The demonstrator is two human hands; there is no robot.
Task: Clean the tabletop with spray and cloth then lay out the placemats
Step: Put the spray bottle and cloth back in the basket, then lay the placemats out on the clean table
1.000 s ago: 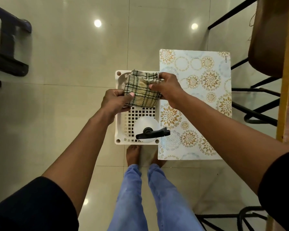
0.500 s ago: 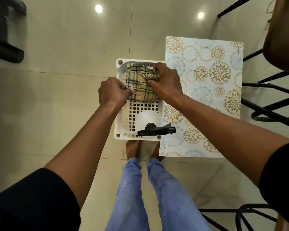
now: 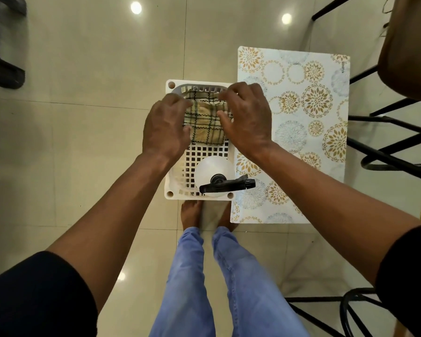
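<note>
Both the left hand [image 3: 165, 125] and right hand [image 3: 247, 115] lay loose-fingered on the folded checked cloth [image 3: 204, 122] in the white basket [image 3: 178, 188], gripping nothing; best pressed flat.

cloth [image 3: 206, 122]: beige, dark check | basket [image 3: 170, 190]: white | placemat [image 3: 301, 117]: gold-blue floral

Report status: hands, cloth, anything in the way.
Left hand and right hand open over cloth folded in basket. Spray bottle beside it. Nothing in the way.
</note>
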